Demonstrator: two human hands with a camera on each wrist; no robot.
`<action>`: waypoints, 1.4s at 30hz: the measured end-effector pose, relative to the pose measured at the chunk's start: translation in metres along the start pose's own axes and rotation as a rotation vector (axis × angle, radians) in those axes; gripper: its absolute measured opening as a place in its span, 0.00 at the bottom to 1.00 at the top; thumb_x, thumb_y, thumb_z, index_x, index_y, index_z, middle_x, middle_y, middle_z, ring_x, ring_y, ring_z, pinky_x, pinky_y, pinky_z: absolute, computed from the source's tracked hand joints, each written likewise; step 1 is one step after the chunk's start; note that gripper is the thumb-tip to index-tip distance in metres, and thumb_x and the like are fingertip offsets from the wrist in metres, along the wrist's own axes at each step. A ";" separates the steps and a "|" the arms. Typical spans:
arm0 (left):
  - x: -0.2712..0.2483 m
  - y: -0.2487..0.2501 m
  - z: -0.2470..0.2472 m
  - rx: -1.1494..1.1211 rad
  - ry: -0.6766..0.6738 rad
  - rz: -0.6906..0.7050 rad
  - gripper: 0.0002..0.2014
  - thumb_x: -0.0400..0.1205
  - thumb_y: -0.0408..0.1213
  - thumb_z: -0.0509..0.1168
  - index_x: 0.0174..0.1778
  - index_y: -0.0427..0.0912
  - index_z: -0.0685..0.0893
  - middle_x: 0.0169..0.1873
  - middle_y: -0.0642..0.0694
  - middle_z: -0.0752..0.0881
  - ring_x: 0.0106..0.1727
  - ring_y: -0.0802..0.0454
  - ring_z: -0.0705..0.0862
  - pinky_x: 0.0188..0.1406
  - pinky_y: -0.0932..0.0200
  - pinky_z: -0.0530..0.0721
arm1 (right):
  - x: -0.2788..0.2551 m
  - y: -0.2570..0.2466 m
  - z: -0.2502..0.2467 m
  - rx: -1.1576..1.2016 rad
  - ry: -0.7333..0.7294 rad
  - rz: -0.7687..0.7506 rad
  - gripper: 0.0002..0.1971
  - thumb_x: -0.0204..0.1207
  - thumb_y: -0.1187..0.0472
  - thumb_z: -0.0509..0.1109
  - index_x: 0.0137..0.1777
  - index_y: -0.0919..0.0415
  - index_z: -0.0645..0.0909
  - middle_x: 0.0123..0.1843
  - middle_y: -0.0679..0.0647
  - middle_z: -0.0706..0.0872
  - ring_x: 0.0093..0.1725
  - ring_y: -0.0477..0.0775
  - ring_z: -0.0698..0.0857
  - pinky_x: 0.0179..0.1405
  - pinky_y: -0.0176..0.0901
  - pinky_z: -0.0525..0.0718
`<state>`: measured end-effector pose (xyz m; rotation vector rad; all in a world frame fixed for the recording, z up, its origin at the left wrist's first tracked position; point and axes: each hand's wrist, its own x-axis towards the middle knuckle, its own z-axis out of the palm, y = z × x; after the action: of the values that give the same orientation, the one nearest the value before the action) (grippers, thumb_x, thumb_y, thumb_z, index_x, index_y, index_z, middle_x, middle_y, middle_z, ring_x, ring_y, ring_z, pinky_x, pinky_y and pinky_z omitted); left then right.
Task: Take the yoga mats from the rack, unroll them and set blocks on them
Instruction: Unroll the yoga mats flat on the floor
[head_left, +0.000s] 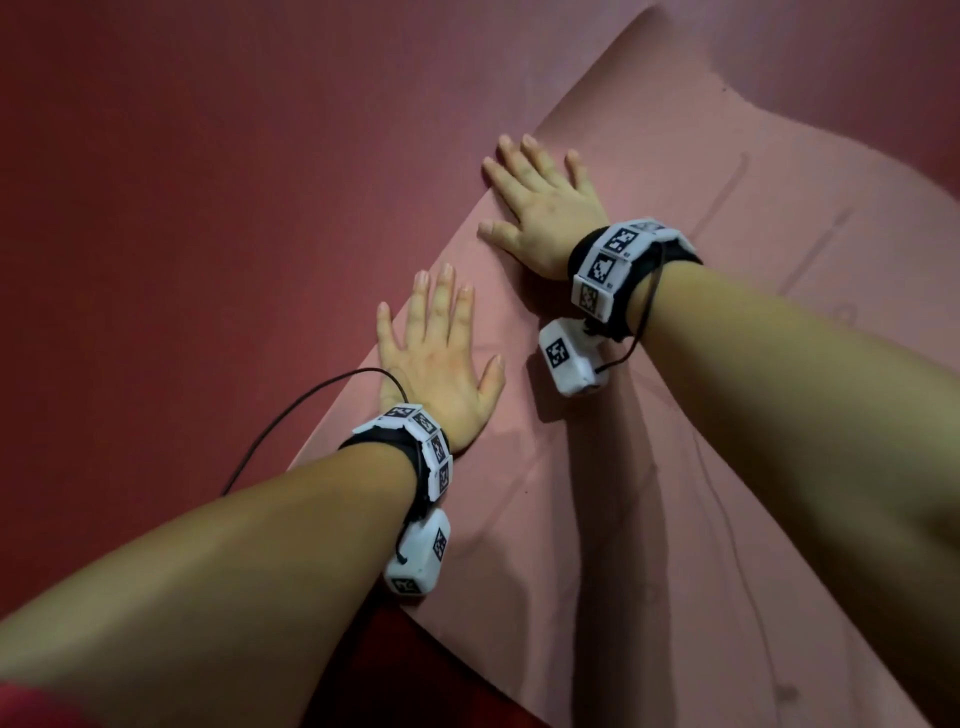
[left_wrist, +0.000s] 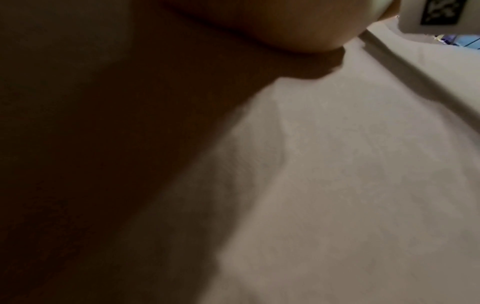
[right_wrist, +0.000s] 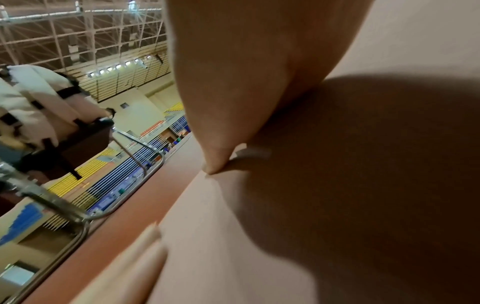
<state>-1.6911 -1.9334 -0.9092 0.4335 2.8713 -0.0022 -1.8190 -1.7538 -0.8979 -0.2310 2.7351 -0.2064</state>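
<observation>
Basically, dark red floor (head_left: 182, 182) fills the left side. Next comes the left hand (head_left: 441, 358), palm down, fingers straight and spread, pressing flat on the near edge of the pink yoga mat (head_left: 701, 467); fingertips reach right to the mat's edge where it meets the floor. White tracker band with black-and-white markers (head_left: 415, 441) sits on that wrist, a black cable looping off it over the floor. Further right, the right hand (head_left: 545, 208) lies flat too, fingers extended and splayed, also on the mat along the same edge, a bit farther from the person. Same kind of marker band (head_left: 618, 254) on that wrist. Neither hand grips anything. Mat lies unrolled on the floor, stretching off to the right and toward the bottom, far end slightly raised and wavy at top right. Left wrist view is mostly dark, only mat surface and palm. Right wrist view shows a metal rail (right_wrist: 124, 197) beyond the mat edge, and a sports hall behind it.
</observation>
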 end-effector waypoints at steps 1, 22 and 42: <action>0.000 0.000 -0.001 -0.002 -0.008 0.003 0.40 0.81 0.61 0.46 0.88 0.45 0.48 0.88 0.45 0.43 0.87 0.43 0.39 0.80 0.28 0.50 | 0.007 0.004 -0.004 0.018 -0.005 0.034 0.38 0.83 0.35 0.51 0.88 0.49 0.44 0.89 0.47 0.40 0.87 0.49 0.39 0.83 0.63 0.37; -0.001 -0.001 -0.001 -0.017 -0.034 0.012 0.40 0.81 0.62 0.46 0.88 0.45 0.50 0.88 0.45 0.43 0.87 0.43 0.40 0.80 0.27 0.48 | 0.037 0.027 -0.027 0.081 0.020 0.325 0.45 0.79 0.30 0.51 0.88 0.55 0.42 0.88 0.54 0.36 0.87 0.57 0.38 0.83 0.69 0.40; -0.053 -0.029 -0.038 0.057 -0.342 0.038 0.42 0.84 0.57 0.59 0.88 0.46 0.43 0.87 0.48 0.39 0.87 0.48 0.40 0.85 0.37 0.45 | -0.138 -0.076 0.033 0.067 -0.181 0.092 0.39 0.79 0.48 0.66 0.85 0.37 0.49 0.89 0.53 0.38 0.87 0.64 0.38 0.82 0.73 0.45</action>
<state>-1.6587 -1.9750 -0.8613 0.4506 2.5317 -0.1387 -1.6699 -1.8057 -0.8647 -0.0992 2.5474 -0.2389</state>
